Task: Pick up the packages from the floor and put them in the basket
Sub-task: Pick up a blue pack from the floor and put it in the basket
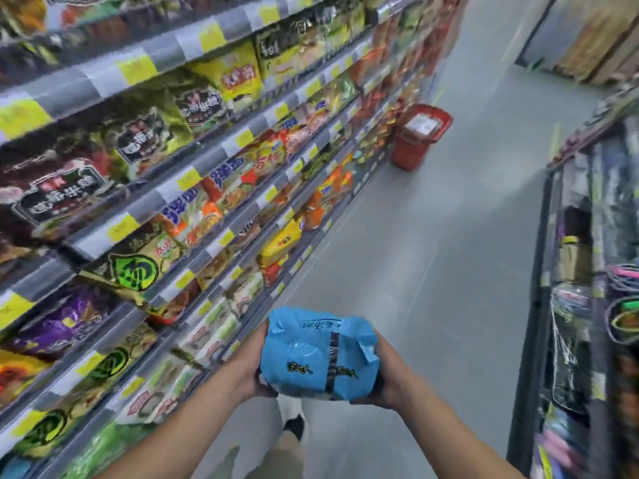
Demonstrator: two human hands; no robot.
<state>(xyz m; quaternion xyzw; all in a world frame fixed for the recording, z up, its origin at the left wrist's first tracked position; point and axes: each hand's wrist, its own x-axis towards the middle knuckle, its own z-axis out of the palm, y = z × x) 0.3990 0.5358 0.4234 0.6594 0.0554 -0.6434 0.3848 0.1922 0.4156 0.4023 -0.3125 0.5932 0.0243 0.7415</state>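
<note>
A blue package (318,354), wrapped in crinkled plastic and crossed by a dark band of tape, rode between a person's two bare hands at six o'clock in the head view, held clear of the floor (432,271) in a supermarket aisle. The left hand (250,368) pressed its near-left side and the right hand (387,371) its near-right side, each grip closed against the wrapper, with the fingertips hidden beneath the parcel. A red basket (420,136) stood on the floor at about one o'clock, well apart from the hands and just beside the foot of the noodle shelves (207,174) that ran along the left of the aisle. A pale label or parcel showed inside it, too blurred to identify. One shoe (294,421) showed under the package at six o'clock.

By the look of it, the pickup was done and the carry to the basket was in hand. The next move would call for closing the gap down the aisle, bringing the package over the basket's rim and lowering it in before either hand let go. No other package was visible on the floor.
</note>
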